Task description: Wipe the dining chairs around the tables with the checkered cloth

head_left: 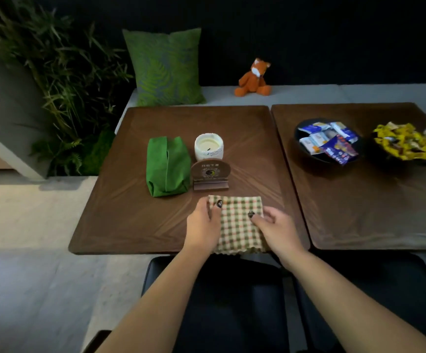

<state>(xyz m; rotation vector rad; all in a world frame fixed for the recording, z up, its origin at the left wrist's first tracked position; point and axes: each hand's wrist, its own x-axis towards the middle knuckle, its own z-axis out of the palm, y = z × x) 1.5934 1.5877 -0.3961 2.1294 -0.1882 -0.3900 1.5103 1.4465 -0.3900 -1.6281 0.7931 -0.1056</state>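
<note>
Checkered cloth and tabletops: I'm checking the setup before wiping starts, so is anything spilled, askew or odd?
Nothing stands out. The checkered cloth lies flat at the left table's near edge, both hands on it. The candle stands upright; nothing has spilled.
</note>
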